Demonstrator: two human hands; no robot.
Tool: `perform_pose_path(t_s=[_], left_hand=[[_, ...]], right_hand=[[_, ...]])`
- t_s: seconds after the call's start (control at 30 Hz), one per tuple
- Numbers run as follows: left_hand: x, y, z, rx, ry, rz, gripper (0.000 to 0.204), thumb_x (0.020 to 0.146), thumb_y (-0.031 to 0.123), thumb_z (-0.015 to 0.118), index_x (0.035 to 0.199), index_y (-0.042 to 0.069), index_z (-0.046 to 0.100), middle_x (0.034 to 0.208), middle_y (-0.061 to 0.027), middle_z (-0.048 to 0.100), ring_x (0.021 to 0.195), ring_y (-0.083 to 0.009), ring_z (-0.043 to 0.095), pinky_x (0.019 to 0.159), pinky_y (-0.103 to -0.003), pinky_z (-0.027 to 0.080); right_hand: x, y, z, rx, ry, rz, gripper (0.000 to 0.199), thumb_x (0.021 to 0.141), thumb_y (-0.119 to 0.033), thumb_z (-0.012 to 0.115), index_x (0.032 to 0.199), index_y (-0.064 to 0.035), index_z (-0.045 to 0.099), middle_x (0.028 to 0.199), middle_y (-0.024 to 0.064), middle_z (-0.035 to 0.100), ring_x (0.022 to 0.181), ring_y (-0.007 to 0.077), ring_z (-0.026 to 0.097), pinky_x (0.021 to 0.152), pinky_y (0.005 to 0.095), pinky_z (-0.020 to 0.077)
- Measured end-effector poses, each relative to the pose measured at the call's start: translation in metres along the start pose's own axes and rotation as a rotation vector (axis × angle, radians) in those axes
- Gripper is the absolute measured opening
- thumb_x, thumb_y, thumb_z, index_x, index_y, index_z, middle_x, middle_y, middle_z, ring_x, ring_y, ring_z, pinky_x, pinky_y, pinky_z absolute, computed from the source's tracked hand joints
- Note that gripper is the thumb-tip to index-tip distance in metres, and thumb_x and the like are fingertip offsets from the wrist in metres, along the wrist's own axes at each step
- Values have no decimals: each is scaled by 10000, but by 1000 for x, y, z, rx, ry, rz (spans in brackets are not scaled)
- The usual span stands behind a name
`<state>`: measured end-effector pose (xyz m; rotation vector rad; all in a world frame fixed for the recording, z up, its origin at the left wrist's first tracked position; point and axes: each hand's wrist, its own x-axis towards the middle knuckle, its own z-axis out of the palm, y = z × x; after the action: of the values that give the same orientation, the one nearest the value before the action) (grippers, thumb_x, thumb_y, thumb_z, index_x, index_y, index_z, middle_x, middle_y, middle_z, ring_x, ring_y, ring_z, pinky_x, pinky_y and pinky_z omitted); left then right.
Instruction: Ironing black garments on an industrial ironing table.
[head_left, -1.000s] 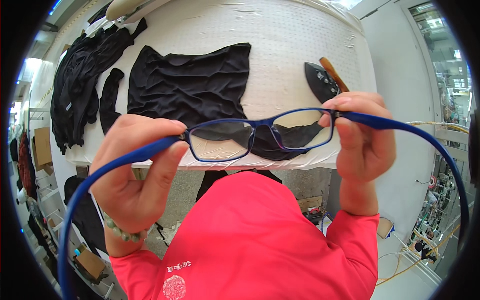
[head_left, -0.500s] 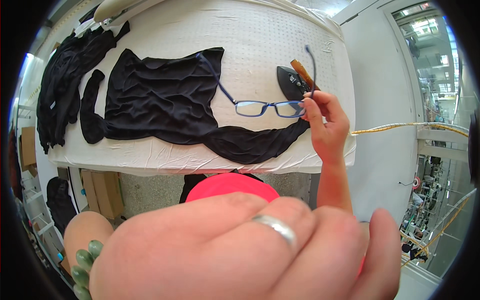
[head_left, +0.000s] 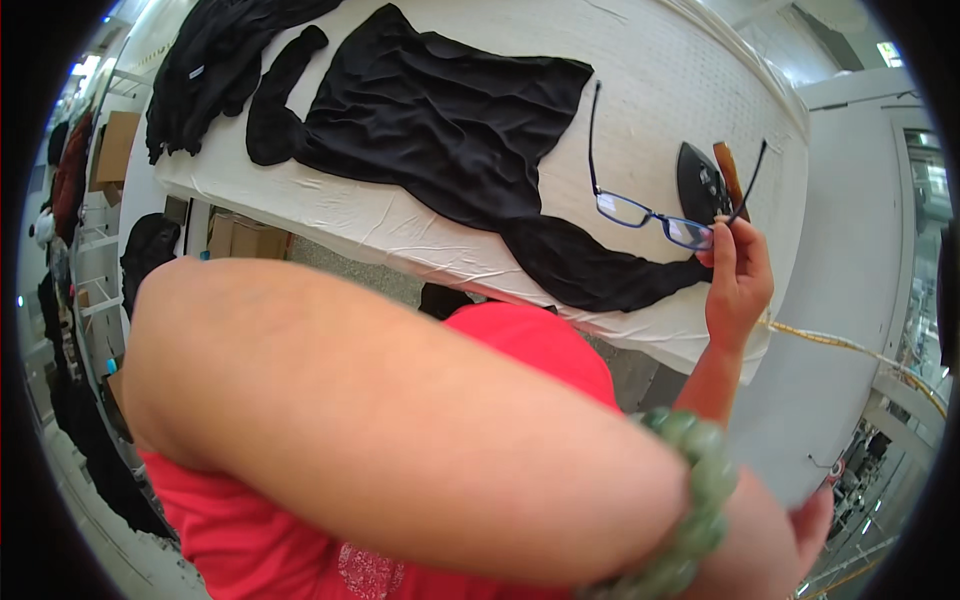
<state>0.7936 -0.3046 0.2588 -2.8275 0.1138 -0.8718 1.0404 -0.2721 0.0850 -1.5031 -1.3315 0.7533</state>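
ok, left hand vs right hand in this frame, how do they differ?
The right hand is raised over the table edge, pinching blue-framed glasses by one end; the left hand holds nothing that shows. The right hand is in full view, while the left hand sits at the lower rim, its forearm crossing close to the camera. The left wrist wears a green bead bracelet; the right wrist is bare.

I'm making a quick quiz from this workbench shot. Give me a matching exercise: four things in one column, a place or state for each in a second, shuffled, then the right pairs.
Things:
1. blue-framed glasses
2. black garment
3. clothes iron
4. green bead bracelet

Places or states:
A. spread flat on the white padded table
B. worn on the left wrist
C. held up in the right hand
D. resting on the table near its right end

Pairs: 1-C, 2-A, 3-D, 4-B
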Motion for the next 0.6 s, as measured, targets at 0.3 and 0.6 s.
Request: perform_pose_path(t_s=[0.3,0.6], left_hand=[[-6,8,-5,-21,19,-48,515,925,380,672,1293,33,571,1081,-113,650,923,-221,633,583,-286,456],[-28,12,-40,102,-121,-136,600,951,476,651,1350,43,535,1137,-115,641,965,-236,631,556,-291,450]], right_hand=[[-5,10,7,87,0,-19,144,1018,-76,681,1114,31,667,930,67,729,761,88,671,684,233,548],[-2,6,13,-17,-62,-51,142,1026,-73,670,1127,25,660,951,60,738,788,87,684,690,226,553]])
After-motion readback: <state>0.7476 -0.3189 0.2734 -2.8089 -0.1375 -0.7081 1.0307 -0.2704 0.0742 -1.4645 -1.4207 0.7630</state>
